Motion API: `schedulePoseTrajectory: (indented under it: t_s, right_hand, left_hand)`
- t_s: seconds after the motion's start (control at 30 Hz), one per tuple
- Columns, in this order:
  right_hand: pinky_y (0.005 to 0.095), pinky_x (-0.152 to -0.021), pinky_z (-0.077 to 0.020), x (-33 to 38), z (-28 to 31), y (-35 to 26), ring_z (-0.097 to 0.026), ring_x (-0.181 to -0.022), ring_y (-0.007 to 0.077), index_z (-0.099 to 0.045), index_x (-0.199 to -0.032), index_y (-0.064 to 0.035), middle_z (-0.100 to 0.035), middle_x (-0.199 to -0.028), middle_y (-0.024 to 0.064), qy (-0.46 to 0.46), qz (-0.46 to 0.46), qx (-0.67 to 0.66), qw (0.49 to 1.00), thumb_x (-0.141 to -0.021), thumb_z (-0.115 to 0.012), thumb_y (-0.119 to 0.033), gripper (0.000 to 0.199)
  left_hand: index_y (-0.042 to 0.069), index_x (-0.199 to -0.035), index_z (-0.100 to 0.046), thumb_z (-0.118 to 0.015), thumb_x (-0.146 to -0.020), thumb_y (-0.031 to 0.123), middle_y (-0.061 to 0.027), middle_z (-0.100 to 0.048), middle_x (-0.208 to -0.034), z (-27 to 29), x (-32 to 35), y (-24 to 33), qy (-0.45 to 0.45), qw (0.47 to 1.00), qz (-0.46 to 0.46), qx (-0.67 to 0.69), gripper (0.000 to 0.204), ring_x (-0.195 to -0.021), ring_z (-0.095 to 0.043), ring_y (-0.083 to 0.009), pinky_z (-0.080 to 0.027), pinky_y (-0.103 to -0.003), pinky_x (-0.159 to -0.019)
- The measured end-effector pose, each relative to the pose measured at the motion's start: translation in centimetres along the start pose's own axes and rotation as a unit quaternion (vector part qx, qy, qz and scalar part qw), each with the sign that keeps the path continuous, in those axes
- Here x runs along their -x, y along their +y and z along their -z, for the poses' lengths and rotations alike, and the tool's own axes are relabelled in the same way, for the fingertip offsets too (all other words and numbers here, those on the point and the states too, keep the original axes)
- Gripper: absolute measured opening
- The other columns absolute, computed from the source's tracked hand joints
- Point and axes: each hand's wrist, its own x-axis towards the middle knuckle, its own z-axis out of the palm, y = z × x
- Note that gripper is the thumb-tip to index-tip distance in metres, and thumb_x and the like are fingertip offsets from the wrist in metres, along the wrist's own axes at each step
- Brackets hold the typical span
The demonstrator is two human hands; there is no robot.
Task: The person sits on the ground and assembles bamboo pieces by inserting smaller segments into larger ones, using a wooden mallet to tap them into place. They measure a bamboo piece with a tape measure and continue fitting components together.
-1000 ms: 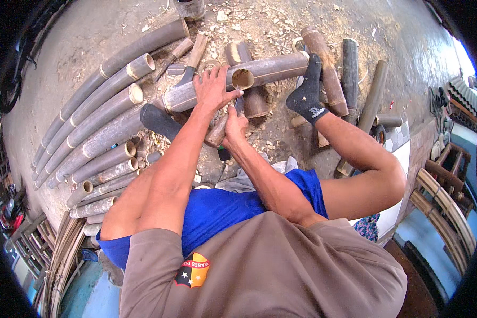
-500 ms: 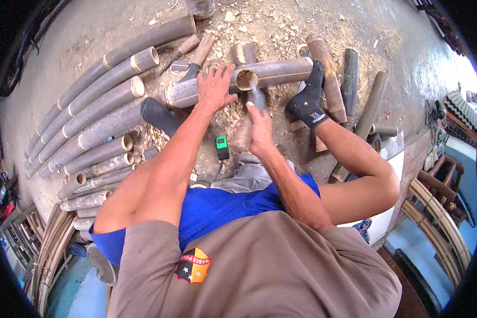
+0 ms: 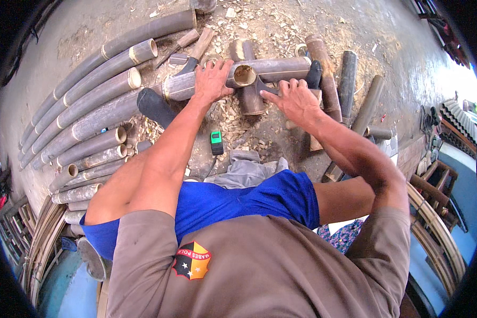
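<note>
A long bamboo pole (image 3: 281, 69) lies across the floor in front of me, with a round hole (image 3: 244, 76) cut in its upper side. It rests over a short bamboo piece (image 3: 253, 102) set crosswise. My left hand (image 3: 212, 82) lies spread on the pole just left of the hole, fingers apart. My right hand (image 3: 297, 100) is closed round a tool with a dark metal blade (image 3: 262, 87); the blade stands close to the right of the hole, and most of the grip is hidden by the hand.
Several bamboo poles (image 3: 116, 79) lie side by side at the left. Shorter bamboo pieces (image 3: 323, 69) lie right of my foot. A green and black tape measure (image 3: 216, 142) sits on the floor near me. Two wooden-handled tools (image 3: 201, 42) lie beyond the pole among wood chips (image 3: 254, 21).
My right hand has swung right and away from me, taking the blade out of the hole to its right side. The left hand stays on the pole.
</note>
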Motion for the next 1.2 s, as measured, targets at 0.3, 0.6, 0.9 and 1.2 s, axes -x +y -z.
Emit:
schedulePoseTrajectory:
  t_s: [0.3,0.6,0.9,1.2]
  right_hand:
    - [0.0422,-0.071,-0.0500,-3.4,0.0,-0.4,-0.068,-0.093,0.0290,-0.044,-0.158,-0.0314,-0.064,-0.107,0.0106,-0.047,0.117,0.071,0.990,-0.103,-0.052,-0.020,0.056]
    - [0.0425,-0.072,-0.0557,-3.3,-0.8,-1.1,-0.073,-0.092,0.0302,-0.044,-0.157,-0.0317,-0.066,-0.105,0.0115,-0.004,0.034,-0.078,0.996,-0.103,-0.051,-0.015,0.057]
    - [0.0366,-0.068,-0.0551,-0.5,-1.1,-3.9,-0.066,-0.071,0.0214,-0.059,-0.129,-0.0003,-0.068,-0.090,0.0081,0.160,-0.210,-0.802,0.535,-0.088,-0.071,-0.021,0.048]
    - [0.0361,-0.067,-0.0524,-8.0,-3.7,-13.3,-0.063,-0.073,0.0184,-0.063,-0.122,0.0000,-0.066,-0.088,0.0089,0.186,-0.370,-0.813,0.409,-0.085,-0.069,-0.017,0.041]
  left_hand:
    - [0.019,-0.149,-0.045,-0.092,-0.066,0.040,-0.0067,-0.057,-0.140,-0.1,0.5,0.3,0.035,0.999,-0.007,-0.024,0.097,-0.127,-0.056,-0.0316,-0.045,-0.057,-0.102]
    - [0.020,-0.149,-0.048,-0.092,-0.066,0.042,-0.0078,-0.059,-0.139,-0.6,0.0,0.5,0.039,0.999,0.014,-0.024,0.096,-0.130,-0.055,-0.0344,-0.043,-0.059,-0.105]
    - [0.015,-0.141,-0.057,-0.085,-0.063,0.064,-0.0164,-0.069,-0.129,-0.5,-3.4,-3.5,-0.073,0.993,-0.054,0.080,0.097,-0.121,-0.064,-0.0375,-0.051,-0.049,-0.100]
    - [0.009,-0.139,-0.061,-0.071,-0.070,0.080,-0.0234,-0.070,-0.124,2.6,-3.9,-0.7,-0.131,0.980,0.064,0.136,0.100,-0.116,-0.066,-0.0399,-0.051,-0.049,-0.098]
